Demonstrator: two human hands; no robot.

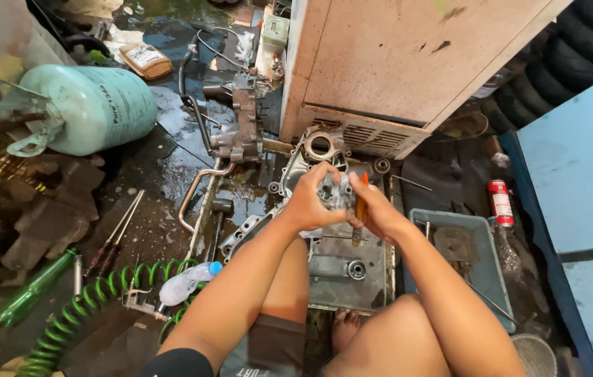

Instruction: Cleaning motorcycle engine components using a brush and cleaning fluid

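Wet, oily workshop floor [164, 167] spreads under a squatting person. Nearest the knees lies a grey engine cover [349, 269]. Just above it the left hand [307, 204] grips a small metal part [336, 192], fingers closed round it, while the right hand [378, 209] pinches an orange-handled screwdriver [360, 209] against it. A slip of the oily tool could jab the left palm, or drop the part onto the cover. Beyond the cover stands a beige cabinet [394, 63].
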